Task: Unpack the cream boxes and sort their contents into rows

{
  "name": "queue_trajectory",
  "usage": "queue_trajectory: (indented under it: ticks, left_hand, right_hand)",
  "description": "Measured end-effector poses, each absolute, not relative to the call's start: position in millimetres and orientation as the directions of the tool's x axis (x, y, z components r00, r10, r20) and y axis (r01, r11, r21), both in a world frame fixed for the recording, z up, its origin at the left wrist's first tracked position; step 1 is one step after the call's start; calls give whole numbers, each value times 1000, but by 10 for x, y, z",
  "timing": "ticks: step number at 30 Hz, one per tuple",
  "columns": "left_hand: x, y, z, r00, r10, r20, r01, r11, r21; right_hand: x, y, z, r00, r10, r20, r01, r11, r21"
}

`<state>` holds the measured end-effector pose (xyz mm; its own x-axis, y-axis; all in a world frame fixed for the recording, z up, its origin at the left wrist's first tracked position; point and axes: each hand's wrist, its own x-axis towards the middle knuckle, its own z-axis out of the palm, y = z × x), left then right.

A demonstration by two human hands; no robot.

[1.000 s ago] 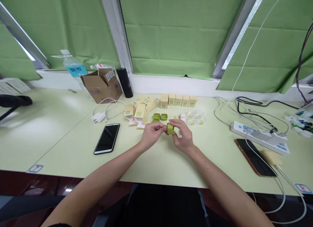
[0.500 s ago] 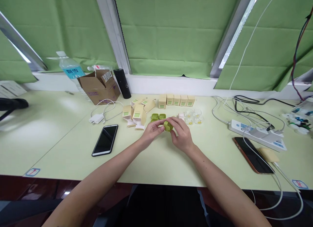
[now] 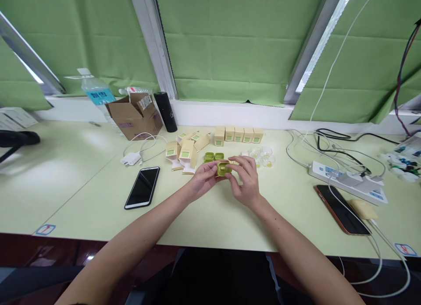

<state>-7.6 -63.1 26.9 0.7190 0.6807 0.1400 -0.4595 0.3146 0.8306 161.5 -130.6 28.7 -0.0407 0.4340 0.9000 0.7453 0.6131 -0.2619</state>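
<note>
Change noted: the small green container [image 3: 222, 170] has been turned over the last second; it was on edge, and its hollow side now faces up towards the wearer. My reading: its inside is now open to the fingers, some raised part showing there. Position: between the two hands, just above the worktop [image 3: 184, 224]. Left hand [image 3: 204, 179] clamped on its left side; right hand [image 3: 244, 180] closed lightly, thumb and fingertips on its right edge.

Surface: like green containers [image 3: 209, 156] just beyond; clear cups [image 3: 267, 151] to the right; upright cartons [image 3: 239, 134] in a row behind; opened cartons [image 3: 186, 150] heaped left. Phone [image 3: 142, 188] near the left forearm; power strip [image 3: 324, 172] far right.

Room: green blinds [image 3: 226, 42] drawn down over windows.
</note>
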Motion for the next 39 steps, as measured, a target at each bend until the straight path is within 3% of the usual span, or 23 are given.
queue_trajectory:
  ticks: [21, 25, 28, 31, 33, 36, 39]
  left_hand:
    - [-17, -681, 248, 675, 723, 148, -382, 171, 908]
    - [-13, -590, 241, 564, 804, 186, -459, 118, 881]
    - [-32, -481, 221, 414, 882, 223, -529, 33, 848]
    - [-51, -419, 198, 301, 921, 247, -535, -52, 843]
    - [-55, -418, 184, 263, 929, 262, -489, -106, 866]
    - [-58, -437, 171, 224, 930, 290, -384, -190, 904]
    - [-73, -441, 174, 165, 926, 340, -316, -277, 907]
  right_hand:
    - [1631, -1273, 296, -32, 429, 903, 801, 551, -233]
    - [1721, -1295, 380, 56, 396, 917, 800, 532, -278]
    - [1854, -1229, 431, 121, 441, 889, 795, 494, -353]
    - [2007, -1043, 474, 86, 619, 781, 817, 406, -411]
    - [2087, -873, 518, 22, 774, 633, 865, 303, -400]
    - [2137, -603, 608, 0, 933, 361, 951, 112, -288]
    - [2108, -371, 677, 17, 987, 160, 992, 4, -127]
